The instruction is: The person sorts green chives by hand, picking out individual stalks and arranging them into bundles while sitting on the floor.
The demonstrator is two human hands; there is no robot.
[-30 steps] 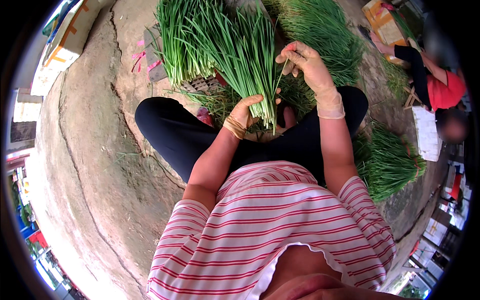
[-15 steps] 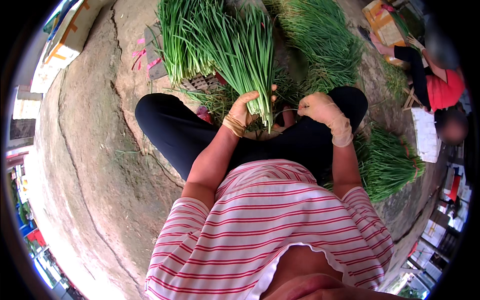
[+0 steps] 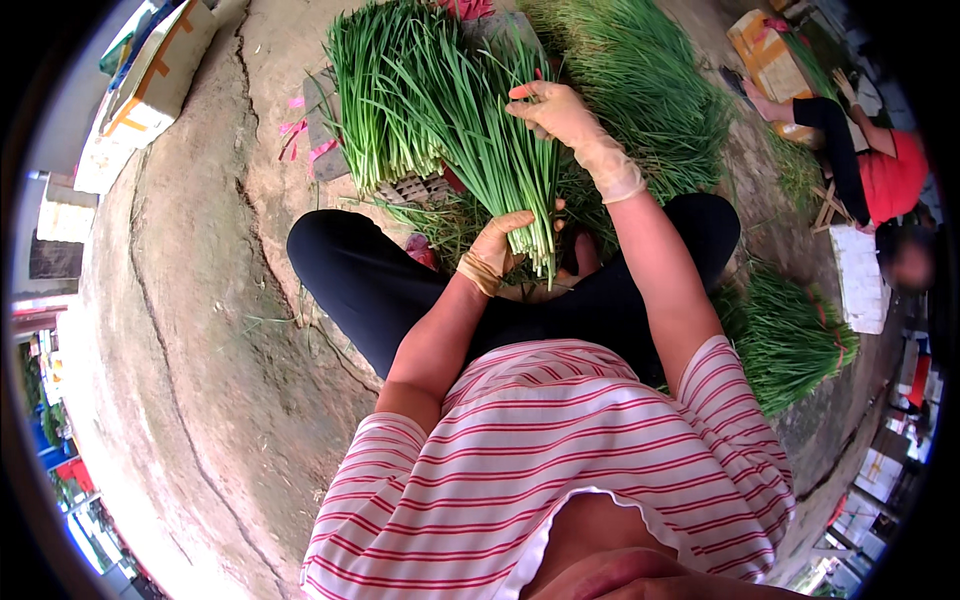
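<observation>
My gloved left hand (image 3: 497,248) is closed round the pale stem ends of a bunch of garlic chives (image 3: 515,205). The long green leaves of this bunch slant away from me, up and to the left. Above its right side is my gloved right hand (image 3: 562,115), with thumb and forefinger apart and nothing visible between them. Whether its fingertips touch the leaves I cannot tell. Beside the held bunch, on the left, lies a thick pile of chives (image 3: 375,110) with its stem ends toward me, resting partly on a brick-like block (image 3: 415,188).
A large heap of chives (image 3: 650,100) spreads at the far right. Tied chives (image 3: 790,340) lie by my right knee. Pink strips (image 3: 292,135) are on the left. A foam box (image 3: 150,90) stands far left. Another person in red (image 3: 890,175) sits at the right.
My right hand has moved up and left, from beside the stem ends to above the leaves. The thin strand seen at its fingers no longer shows. My left hand still grips the bunch.
</observation>
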